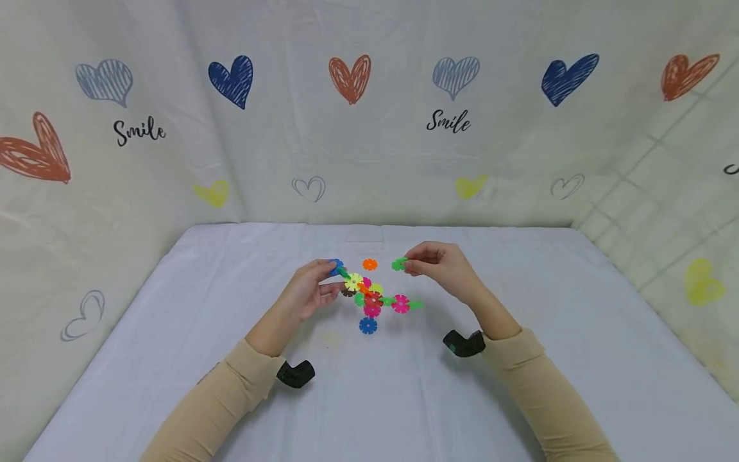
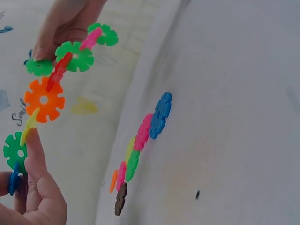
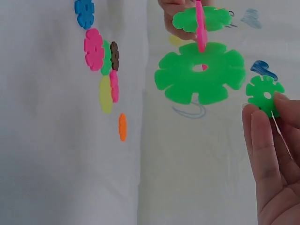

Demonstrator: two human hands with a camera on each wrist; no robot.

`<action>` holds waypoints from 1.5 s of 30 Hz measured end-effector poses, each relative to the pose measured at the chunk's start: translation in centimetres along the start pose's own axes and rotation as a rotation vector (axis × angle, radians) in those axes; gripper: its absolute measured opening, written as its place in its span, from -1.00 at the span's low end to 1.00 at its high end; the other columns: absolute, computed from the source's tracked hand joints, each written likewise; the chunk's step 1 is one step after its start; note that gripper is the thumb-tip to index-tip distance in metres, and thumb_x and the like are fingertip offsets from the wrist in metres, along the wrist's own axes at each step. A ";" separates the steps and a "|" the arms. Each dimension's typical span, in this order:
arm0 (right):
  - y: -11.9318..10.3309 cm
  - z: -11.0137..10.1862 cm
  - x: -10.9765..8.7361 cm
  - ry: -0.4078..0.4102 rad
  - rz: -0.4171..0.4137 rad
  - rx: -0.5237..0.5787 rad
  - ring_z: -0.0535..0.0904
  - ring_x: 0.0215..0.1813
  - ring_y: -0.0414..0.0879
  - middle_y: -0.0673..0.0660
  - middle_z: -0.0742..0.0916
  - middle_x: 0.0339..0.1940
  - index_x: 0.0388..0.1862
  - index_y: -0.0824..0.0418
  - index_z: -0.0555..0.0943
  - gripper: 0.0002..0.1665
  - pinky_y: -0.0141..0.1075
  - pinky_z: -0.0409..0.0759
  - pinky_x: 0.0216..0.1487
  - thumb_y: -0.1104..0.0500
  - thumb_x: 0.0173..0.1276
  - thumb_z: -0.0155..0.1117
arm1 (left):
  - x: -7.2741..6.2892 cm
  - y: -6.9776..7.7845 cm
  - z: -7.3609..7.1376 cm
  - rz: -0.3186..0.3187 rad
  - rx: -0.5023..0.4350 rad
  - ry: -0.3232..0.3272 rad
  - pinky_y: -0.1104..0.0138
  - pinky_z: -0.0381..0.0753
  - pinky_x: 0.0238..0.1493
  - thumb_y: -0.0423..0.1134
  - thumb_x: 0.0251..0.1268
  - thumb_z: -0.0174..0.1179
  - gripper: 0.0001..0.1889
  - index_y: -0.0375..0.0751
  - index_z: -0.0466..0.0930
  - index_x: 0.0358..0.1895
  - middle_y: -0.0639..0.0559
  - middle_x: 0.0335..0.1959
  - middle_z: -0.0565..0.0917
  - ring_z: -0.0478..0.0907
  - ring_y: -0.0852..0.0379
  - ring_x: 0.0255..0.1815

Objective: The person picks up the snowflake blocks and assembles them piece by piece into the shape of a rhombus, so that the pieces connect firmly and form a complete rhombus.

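My left hand (image 1: 307, 292) pinches the blue snowflake disc (image 2: 14, 182) at one end of a chain of slotted plastic discs. Along the chain come a green disc, a yellow one, an orange disc (image 2: 44, 100), a red disc (image 2: 57, 74), then green, pink and green. It hangs in the air, stretching right across the head view. My right hand (image 1: 441, 266) pinches a single green snowflake disc (image 3: 265, 96) between thumb and fingers, apart from the chain. In the right wrist view the chain's far green disc (image 3: 201, 82) looms close to the camera.
Loose discs lie on the white-covered table (image 1: 369, 410): a blue one (image 1: 367, 326), an orange one (image 1: 370, 264), a brown one (image 2: 121, 199), and several pink, yellow and green. The chain partly covers them in the head view. A curtain with printed hearts (image 1: 350, 79) stands behind.
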State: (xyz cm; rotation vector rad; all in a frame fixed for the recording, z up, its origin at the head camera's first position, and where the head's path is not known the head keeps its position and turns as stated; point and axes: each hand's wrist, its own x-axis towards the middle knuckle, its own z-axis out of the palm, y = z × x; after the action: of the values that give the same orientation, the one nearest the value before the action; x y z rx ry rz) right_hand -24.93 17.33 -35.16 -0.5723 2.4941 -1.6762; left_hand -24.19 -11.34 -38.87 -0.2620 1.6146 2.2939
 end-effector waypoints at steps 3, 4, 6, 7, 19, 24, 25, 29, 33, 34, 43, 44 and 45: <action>0.0 0.5 0.3 -0.015 0.007 0.008 0.76 -0.13 0.00 0.18 0.81 -0.21 -0.03 0.38 0.69 -0.74 -0.16 0.66 0.09 0.19 0.45 0.37 | 0.0 0.0 0.1 0.010 0.052 -0.016 0.37 0.70 -0.16 -0.17 0.63 0.06 -0.74 -0.26 0.44 0.15 -0.07 0.00 0.62 0.70 0.12 -0.30; 0.1 0.7 0.4 -0.022 0.008 0.008 0.76 -0.11 0.02 0.18 0.81 -0.20 -0.02 0.37 0.69 -0.73 -0.15 0.65 0.10 0.18 0.45 0.37 | 0.0 0.0 0.2 0.013 0.067 -0.020 0.37 0.70 -0.16 -0.16 0.63 0.07 -0.73 -0.27 0.44 0.16 -0.12 0.04 0.63 0.70 0.13 -0.32; 0.1 1.0 0.6 -0.030 0.011 0.009 0.76 -0.10 0.06 0.19 0.81 -0.21 -0.03 0.36 0.70 -0.73 -0.10 0.64 0.12 0.18 0.44 0.38 | 0.0 0.0 0.3 0.018 0.093 -0.026 0.36 0.70 -0.16 -0.16 0.63 0.07 -0.72 -0.28 0.46 0.17 -0.19 0.14 0.63 0.69 0.14 -0.34; 0.1 1.2 0.8 -0.032 0.012 0.014 0.77 -0.09 0.09 0.19 0.81 -0.21 -0.03 0.37 0.70 -0.73 -0.08 0.64 0.13 0.18 0.44 0.38 | 0.0 0.0 0.4 0.020 0.107 -0.028 0.36 0.70 -0.16 -0.16 0.63 0.07 -0.72 -0.28 0.46 0.17 -0.23 0.19 0.62 0.68 0.15 -0.36; 0.5 3.6 1.8 0.008 -0.019 -0.105 0.75 -0.13 0.26 0.13 0.80 -0.27 -0.13 0.31 0.71 -0.82 -0.11 0.72 -0.02 0.20 0.42 0.42 | 0.4 0.1 1.4 0.053 0.156 -0.041 0.43 0.65 -0.32 -0.18 0.58 0.16 -0.81 -0.24 0.55 0.00 0.03 -0.23 0.68 0.65 0.14 -0.43; 0.3 4.2 1.5 0.019 -0.069 -0.139 0.74 -0.20 0.24 0.12 0.80 -0.32 -0.20 0.30 0.72 -0.86 -0.13 0.71 -0.12 0.22 0.39 0.44 | 0.2 0.1 1.7 0.049 0.156 -0.032 0.44 0.65 -0.34 -0.19 0.57 0.17 -0.86 -0.19 0.55 -0.13 0.01 -0.22 0.67 0.65 0.15 -0.44; 0.2 4.3 1.4 0.023 -0.086 -0.147 0.74 -0.22 0.23 0.12 0.79 -0.33 -0.22 0.29 0.72 -0.87 -0.15 0.71 -0.14 0.23 0.38 0.45 | 0.2 0.1 1.8 0.047 0.158 -0.029 0.44 0.65 -0.33 -0.18 0.57 0.17 -0.86 -0.19 0.55 -0.14 -0.01 -0.20 0.67 0.65 0.15 -0.44; -0.1 4.5 1.2 0.027 -0.134 -0.160 0.73 -0.26 0.21 0.11 0.79 -0.36 -0.25 0.27 0.72 -0.91 -0.20 0.68 -0.20 0.25 0.37 0.46 | 0.4 -0.1 2.1 0.028 0.164 -0.023 0.43 0.66 -0.31 -0.17 0.56 0.19 -0.84 -0.19 0.53 -0.15 -0.05 -0.14 0.65 0.65 0.14 -0.42; 0.0 4.8 1.1 0.008 -0.154 -0.171 0.73 -0.28 0.22 0.10 0.78 -0.39 -0.28 0.26 0.72 -0.94 -0.22 0.68 -0.24 0.27 0.37 0.44 | 0.6 -0.3 2.2 0.020 0.158 -0.022 0.43 0.66 -0.31 -0.16 0.55 0.19 -0.84 -0.19 0.54 -0.15 -0.06 -0.17 0.66 0.66 0.13 -0.42; -0.1 4.8 1.1 0.005 -0.158 -0.174 0.73 -0.29 0.23 0.09 0.78 -0.40 -0.28 0.26 0.72 -0.94 -0.22 0.68 -0.25 0.28 0.37 0.44 | 0.6 -0.4 2.3 0.019 0.154 -0.018 0.43 0.66 -0.32 -0.17 0.55 0.19 -0.85 -0.18 0.54 -0.15 -0.06 -0.20 0.66 0.66 0.13 -0.42; 0.1 5.2 1.2 0.005 -0.200 -0.206 0.73 -0.32 0.22 0.10 0.77 -0.42 -0.33 0.28 0.70 -0.93 -0.25 0.70 -0.26 0.32 0.35 0.45 | 0.7 -0.6 2.4 0.011 0.136 -0.022 0.44 0.65 -0.36 -0.16 0.56 0.19 -0.83 -0.20 0.53 -0.14 -0.05 -0.25 0.66 0.64 0.16 -0.48; 0.1 5.2 1.2 0.005 -0.202 -0.208 0.73 -0.32 0.21 0.10 0.77 -0.43 -0.33 0.28 0.70 -0.93 -0.25 0.70 -0.26 0.32 0.35 0.45 | 0.7 -0.6 2.4 0.012 0.136 -0.021 0.44 0.65 -0.36 -0.15 0.56 0.19 -0.83 -0.20 0.53 -0.14 -0.05 -0.24 0.66 0.64 0.16 -0.48; 0.1 5.2 1.2 0.006 -0.205 -0.210 0.73 -0.33 0.21 0.10 0.77 -0.43 -0.33 0.28 0.70 -0.93 -0.24 0.70 -0.26 0.33 0.35 0.44 | 0.7 -0.6 2.4 0.012 0.136 -0.019 0.45 0.65 -0.36 -0.15 0.56 0.19 -0.83 -0.20 0.53 -0.15 -0.06 -0.24 0.66 0.65 0.16 -0.47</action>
State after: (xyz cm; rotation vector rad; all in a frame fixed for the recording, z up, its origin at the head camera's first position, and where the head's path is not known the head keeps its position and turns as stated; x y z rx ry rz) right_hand -24.65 12.37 -37.14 -0.8708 2.7167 -1.4842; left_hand -24.53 -8.79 -38.81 -0.1979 1.7579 2.1759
